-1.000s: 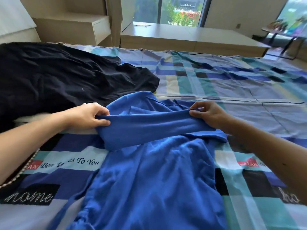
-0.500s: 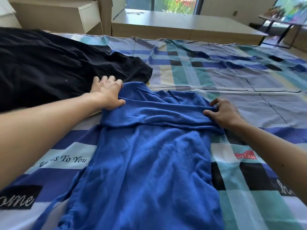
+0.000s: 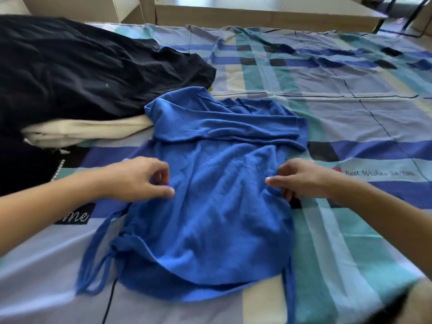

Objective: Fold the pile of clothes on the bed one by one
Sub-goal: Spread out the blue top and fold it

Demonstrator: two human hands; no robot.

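The far band of the top, held up between both hands a second ago and pressed down half a second ago, is now let go. It lies doubled back across the top's full width, so the first fold is judged done.

Both hands are now brought nearer, to the top's middle. The left hand is set at the top's left edge and the right hand at its right edge. Each thumb is laid on the cloth with the fingers curled at the edge. Whether cloth is already pinched or only touched cannot be told for either hand.

The top is spread flat on the bed, its hem nearest the viewer, with loose ties trailing from its near-left corner. The pile, dark cloth over a cream piece, is seen at the top's far left, touching its far-left corner.

From this placing, a second fold is judged to be in preparation, either the sides drawn inward or the lower half carried over the band. The ties may be left sticking out unless they are tucked in. The pile is not yet begun, so most of the task is judged to remain.
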